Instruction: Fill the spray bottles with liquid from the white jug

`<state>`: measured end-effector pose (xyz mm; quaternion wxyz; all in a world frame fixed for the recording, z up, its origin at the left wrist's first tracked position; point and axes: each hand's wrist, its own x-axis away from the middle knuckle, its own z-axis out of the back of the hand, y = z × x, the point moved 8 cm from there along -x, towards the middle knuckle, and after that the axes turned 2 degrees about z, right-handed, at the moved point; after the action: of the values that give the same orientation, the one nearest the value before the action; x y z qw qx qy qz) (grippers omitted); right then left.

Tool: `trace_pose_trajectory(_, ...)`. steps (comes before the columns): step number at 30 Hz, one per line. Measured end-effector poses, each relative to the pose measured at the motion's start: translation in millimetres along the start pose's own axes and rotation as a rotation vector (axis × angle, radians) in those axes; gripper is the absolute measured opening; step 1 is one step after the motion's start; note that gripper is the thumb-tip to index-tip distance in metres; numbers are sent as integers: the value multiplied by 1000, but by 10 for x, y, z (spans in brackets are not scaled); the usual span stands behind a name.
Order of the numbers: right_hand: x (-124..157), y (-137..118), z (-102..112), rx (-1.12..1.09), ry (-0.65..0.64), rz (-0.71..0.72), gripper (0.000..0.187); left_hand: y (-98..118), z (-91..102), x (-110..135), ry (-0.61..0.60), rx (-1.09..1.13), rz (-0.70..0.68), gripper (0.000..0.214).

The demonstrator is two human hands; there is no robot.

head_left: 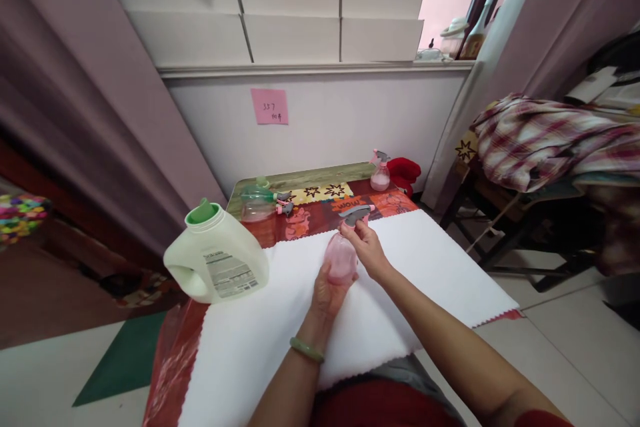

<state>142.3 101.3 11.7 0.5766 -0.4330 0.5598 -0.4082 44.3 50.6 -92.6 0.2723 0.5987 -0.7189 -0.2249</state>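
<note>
A pink see-through spray bottle (341,259) is held above the white cloth, tilted slightly. My left hand (329,293) is wrapped round its lower body. With closed fingers my right hand (367,247) grips the neck, just under the grey and pink spray head (355,213), which sits on the bottle's mouth. To the left stands a large pale green jug (233,257) with its mouth uncapped and a green spout showing. Another pink spray bottle (380,178) stands at the far right of the table.
A clear container (259,221) of reddish liquid stands behind the jug, with more spray heads (284,203) beside it. White cloth (400,280) covers the near table. A chair with a plaid shirt (545,140) is at right; a wall with a pink note (270,107) is behind.
</note>
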Motion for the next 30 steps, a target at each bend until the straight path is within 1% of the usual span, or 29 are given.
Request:
trace_pose_trajectory(2,18,-38,-7,-42,-59,-5,38,-12,18,14,4,29,31,56)
trace_pose_trajectory(4,50,-69,-11,-72,-109,-10,42,-32,5,37,-1,59,67,57)
trace_pose_trajectory(6,90,-57,-13,-108,-137,-39,48,-54,-19,60,-11,84,102,63)
trace_pose_trajectory(9,144,39,-37,-187,-146,-146,52,-87,-56,83,-37,110,149,74)
trace_pose_trajectory(12,163,96,-84,-343,-143,-239,45,-114,-74,96,-62,124,185,78)
trace_pose_trajectory(15,138,68,-105,-505,-141,-286,36,-127,-73,108,-76,132,207,81)
trace_pose_trajectory(18,116,36,-83,-582,-150,-319,34,-137,-70,124,-80,137,231,86)
trace_pose_trajectory(20,112,26,-51,-600,-155,-313,36,-149,-67,137,-75,142,249,89)
trace_pose_trajectory(24,148,56,-10,-567,-165,-298,42,-178,-52,162,-55,159,288,90)
trace_pose_trajectory(30,201,101,-21,-525,-204,-266,40,-230,-22,172,-37,156,342,92)
